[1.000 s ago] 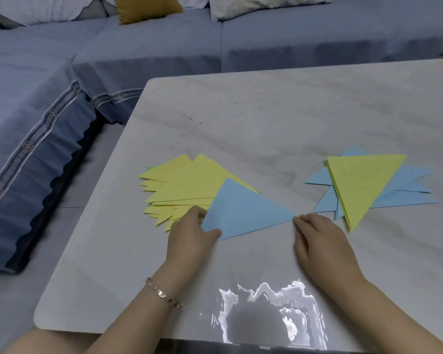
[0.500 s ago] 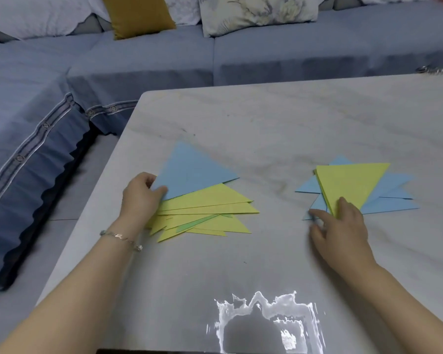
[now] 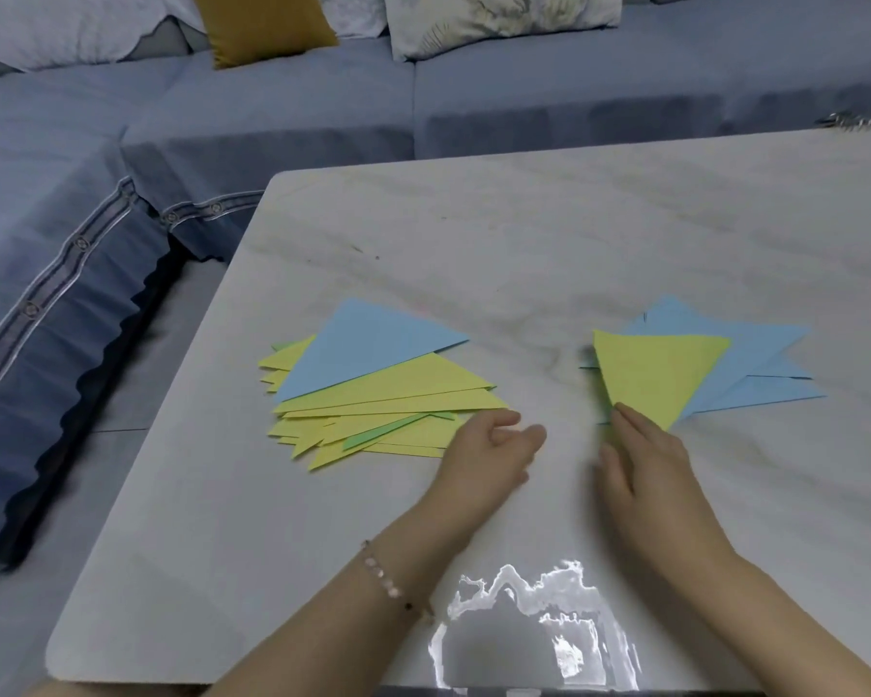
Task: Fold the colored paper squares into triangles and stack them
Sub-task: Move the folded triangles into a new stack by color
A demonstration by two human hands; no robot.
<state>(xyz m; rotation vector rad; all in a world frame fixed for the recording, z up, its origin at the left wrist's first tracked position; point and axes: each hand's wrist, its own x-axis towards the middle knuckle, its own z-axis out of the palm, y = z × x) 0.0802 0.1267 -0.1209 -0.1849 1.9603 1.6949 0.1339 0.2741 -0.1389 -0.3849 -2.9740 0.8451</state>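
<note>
Left hand (image 3: 494,447), relaxed and empty, lies 4 o'clock of the blue-topped paper triangle stack (image 3: 363,349). Right hand (image 3: 639,465), fingers straight, touches the yellow paper triangle (image 3: 659,374).

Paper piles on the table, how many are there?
2. The left pile, mostly yellow, has a blue triangle on top. The right pile, mostly blue, has a yellow triangle on top. The table is cut off at the right, so more could be hidden.
</note>
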